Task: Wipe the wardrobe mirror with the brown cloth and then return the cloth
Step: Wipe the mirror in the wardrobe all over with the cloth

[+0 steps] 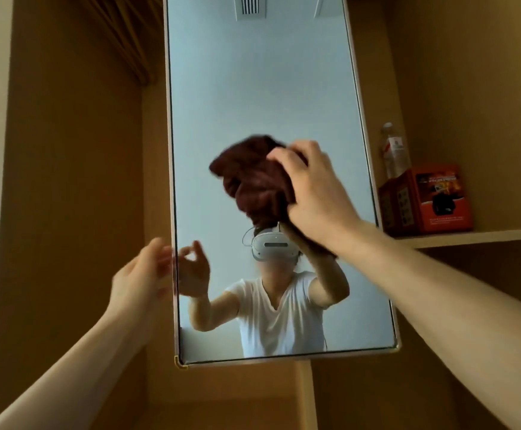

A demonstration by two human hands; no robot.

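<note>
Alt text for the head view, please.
The right hand grips a bunched brown cloth against the wardrobe mirror; the left hand is at its left edge. A red box and bottle stand on a shelf.

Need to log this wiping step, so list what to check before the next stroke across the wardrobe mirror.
1. Cloth grip: right hand grips the bunched brown cloth: ok.
2. Cloth against the mirror: it sits over the middle of the glass; contact: cannot tell.
3. Left hand: loosely curled beside the mirror's left edge, blurred; touching it: cannot tell.
4. Upper glass unobstructed: ok.
5. Bottle and red box on the shelf stand apart from the right arm: ok.
</note>
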